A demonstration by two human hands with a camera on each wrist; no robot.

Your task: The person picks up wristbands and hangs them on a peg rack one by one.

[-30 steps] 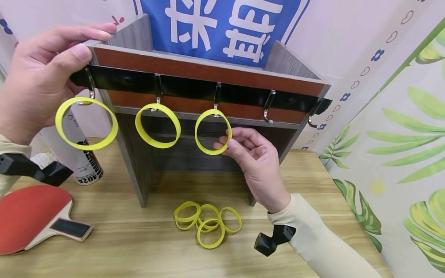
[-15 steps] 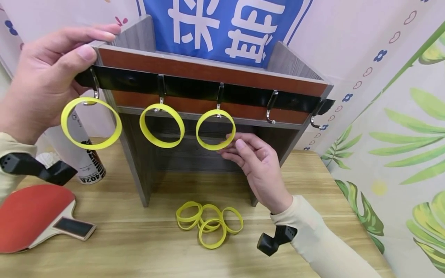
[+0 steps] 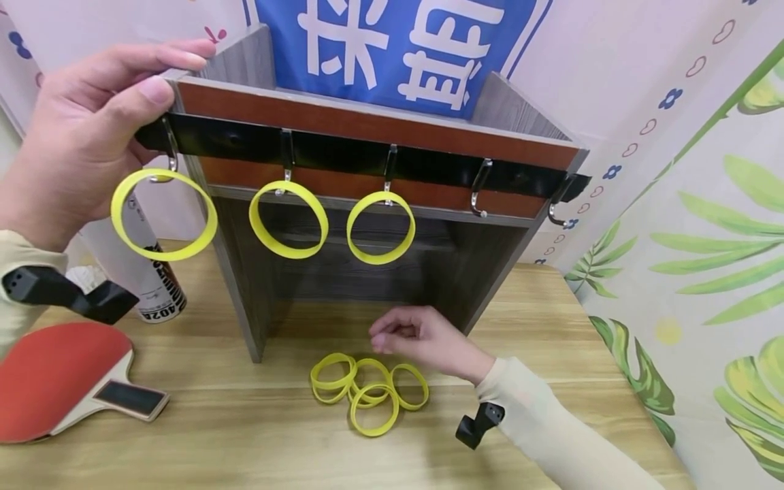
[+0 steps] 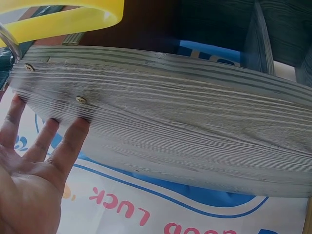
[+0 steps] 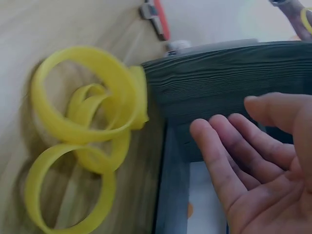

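My left hand (image 3: 92,129) grips the upper left corner of a grey wooden shelf (image 3: 239,299), thumb at the front. Its fingers touch the shelf's side panel (image 4: 161,107) in the left wrist view. A black hook rail (image 3: 337,153) crosses the shelf's red-brown front. Three yellow wristbands hang there: a left one (image 3: 116,221), a middle one (image 3: 260,235) and a right one (image 3: 351,235). My right hand (image 3: 429,340) holds nothing, its fingers loosely bent, just above a loose pile of yellow wristbands (image 3: 375,432) on the table. Those wristbands (image 5: 46,112) overlap in the right wrist view.
The two right-hand hooks (image 3: 478,190) bear nothing. At the left on the wooden table (image 3: 245,435) lie a red table tennis bat (image 3: 61,374) and a white spray can (image 3: 150,292). A leaf-patterned wall (image 3: 723,272) borders the table's right side.
My right hand has let go of the right hanging wristband and moved down towards the pile. That wristband now hangs freely from the third hook. My left hand keeps its place on the shelf.
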